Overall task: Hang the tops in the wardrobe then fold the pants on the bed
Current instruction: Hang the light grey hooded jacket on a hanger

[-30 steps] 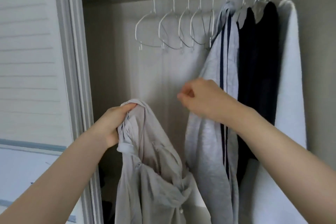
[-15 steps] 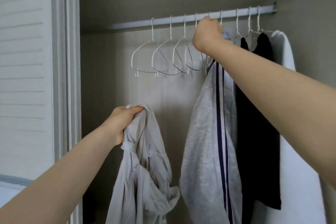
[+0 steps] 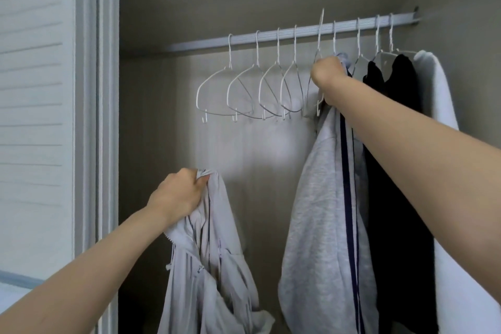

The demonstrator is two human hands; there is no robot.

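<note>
1. My right hand (image 3: 326,76) is now lifting a white wire hanger (image 3: 320,43) off the wardrobe rail (image 3: 189,46). Half a second ago that hand was up at the rail among the hooks; now it is sitting lower, and the hanger's hook is standing clear above the rail, so the hanger is coming free.
2. That means I am getting the hanger I need for the next top; the top itself is not hung yet.
3. My left hand (image 3: 179,195) is still gripping the light grey top (image 3: 214,266) by a bunched part near its top edge, low and left of the rail. The rest of the garment is hanging loose below my fist.
4. My right arm is reaching up and across in front of the clothes already hanging: the grey hoodie with dark stripes (image 3: 320,211), the black garments (image 3: 398,171) and a white one (image 3: 442,95) at the far right.
5. My right fingers are curling closed around the hanger just below its neck.
6. Four empty hangers (image 3: 244,89) are staying on the rail to the left of my right hand.
7. No pants or bed are showing here.
</note>
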